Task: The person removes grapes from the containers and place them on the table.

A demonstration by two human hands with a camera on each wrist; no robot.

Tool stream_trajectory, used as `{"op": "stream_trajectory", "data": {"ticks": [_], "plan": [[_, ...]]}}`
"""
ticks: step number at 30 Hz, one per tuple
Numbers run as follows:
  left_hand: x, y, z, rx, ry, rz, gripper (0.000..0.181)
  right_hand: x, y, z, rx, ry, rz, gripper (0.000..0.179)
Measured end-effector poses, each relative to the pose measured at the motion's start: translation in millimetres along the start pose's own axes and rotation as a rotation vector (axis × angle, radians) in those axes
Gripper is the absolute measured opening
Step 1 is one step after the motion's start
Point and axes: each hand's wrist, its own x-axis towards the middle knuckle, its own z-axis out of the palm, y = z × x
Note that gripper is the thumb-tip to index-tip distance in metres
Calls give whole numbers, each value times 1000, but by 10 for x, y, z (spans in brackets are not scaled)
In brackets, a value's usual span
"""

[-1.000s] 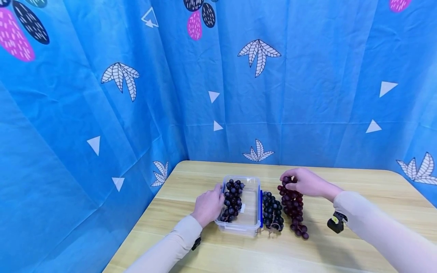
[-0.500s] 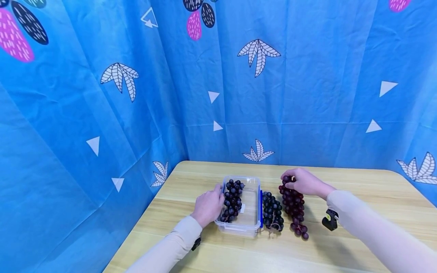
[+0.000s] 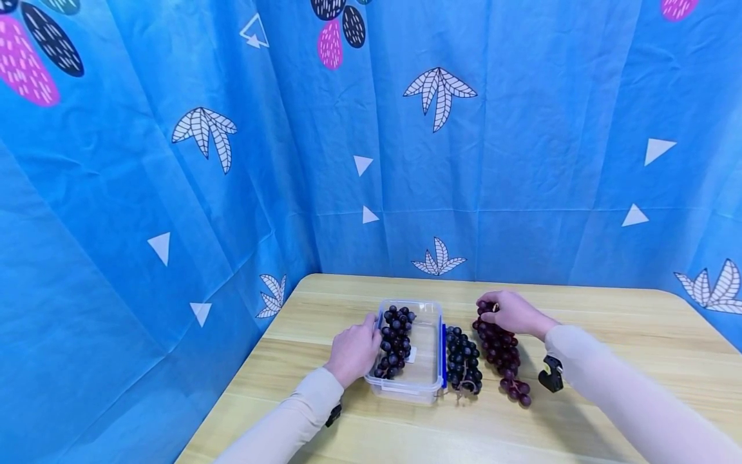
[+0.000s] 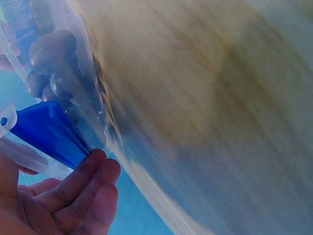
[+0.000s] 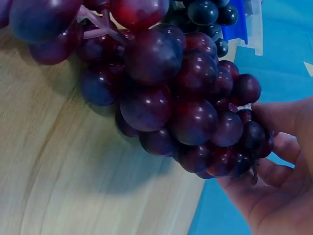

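Note:
A clear plastic container [image 3: 426, 316] with blue side clips stands on the table, a bunch of dark grapes [image 3: 397, 341] along its left side. My left hand [image 3: 355, 348] grips the container's left wall; in the left wrist view the fingertips sit at a blue clip [image 4: 54, 132]. A second bunch of black grapes [image 3: 462, 361] lies against the container's right side. With my right hand [image 3: 513, 312] I grip the far end of a long bunch of red grapes [image 3: 498, 345]; in the right wrist view thumb and fingers [image 5: 234, 191] curl round its end.
The wooden table [image 3: 608, 361] ends at a blue patterned curtain [image 3: 522, 161] behind and to the left. Black wrist cameras [image 3: 551, 374] sit under both sleeves.
My right hand and forearm have shifted slightly left. The near end of the red grapes has swung a little to the right. Left hand and container stay in place.

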Motion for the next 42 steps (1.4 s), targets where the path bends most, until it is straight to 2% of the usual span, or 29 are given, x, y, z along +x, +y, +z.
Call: {"op": "stream_trajectory", "data": {"ticks": [8,12,15,19,22,26,30,33,35,38,42], "plan": [[-2,-7,-3,-9,-2,4,29,12,78,54,-3,0,56,48],[-7,-11,-5,-15,-6,6,30,15,143,100,47,18,118,53],[-4,-16,3,-13,-4,5,31,17,170,151,59,37,163,45],[1,-21,11,-16,-8,-2,31,-4,152,167,5,45,162,39],[-2,-23,10,-24,-15,-7,32,-46,125,153,-27,24,172,52],[3,-17,11,-22,-16,-6,32,-130,83,111,-45,-14,223,75],[18,-6,19,-23,-14,-1,33,-219,51,59,-51,-42,278,83],[24,-5,31,-21,-10,3,32,-282,25,35,-43,-49,314,83],[23,-6,32,-11,-11,0,32,-314,15,26,-16,-61,339,74],[18,-5,23,-14,-11,-2,31,-358,1,35,62,-90,379,60],[8,-7,13,-16,-13,-6,31,-406,6,74,178,-127,432,53]]}}
